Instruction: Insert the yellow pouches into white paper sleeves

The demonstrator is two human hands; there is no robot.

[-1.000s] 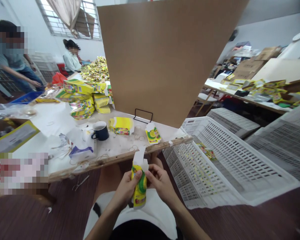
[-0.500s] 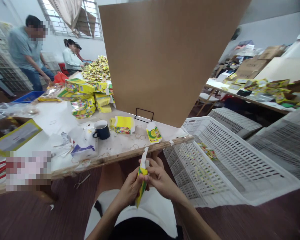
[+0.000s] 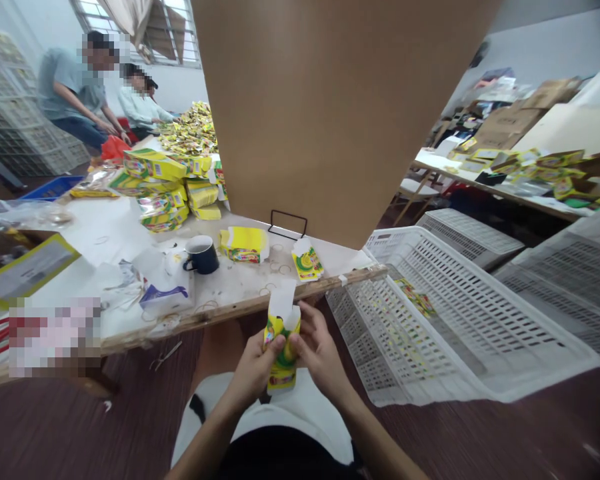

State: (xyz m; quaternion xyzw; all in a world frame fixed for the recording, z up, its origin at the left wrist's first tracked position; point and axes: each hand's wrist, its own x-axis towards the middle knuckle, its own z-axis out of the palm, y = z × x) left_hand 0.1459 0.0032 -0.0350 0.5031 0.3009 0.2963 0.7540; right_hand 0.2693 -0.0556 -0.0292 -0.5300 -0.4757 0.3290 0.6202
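Above my lap, a small yellow and green carton (image 3: 283,363) stands upright between my two hands, its white top flap raised. My left hand (image 3: 257,363) grips the carton's left side with the thumb across the front. On the other side, my right hand (image 3: 320,347) holds the right edge, thumb on the front and fingers behind. Just beyond, near the table's edge, lies a flat carton (image 3: 307,261) with a green round print. A bundle of yellow cartons (image 3: 244,244) rests to its left.
A tall cardboard sheet (image 3: 340,120) stands in a wire holder (image 3: 289,225) on the table. Left of it are a dark mug (image 3: 201,255) and stacked carton bundles (image 3: 155,187). At right, a white plastic crate (image 3: 460,333) holds a few cartons. Co-workers (image 3: 75,93) stand at the far left.
The carton has turned from edge-on so that its broad printed face shows, with the flap still up. Both hands stay on it. At the far left, a co-worker has shifted right.
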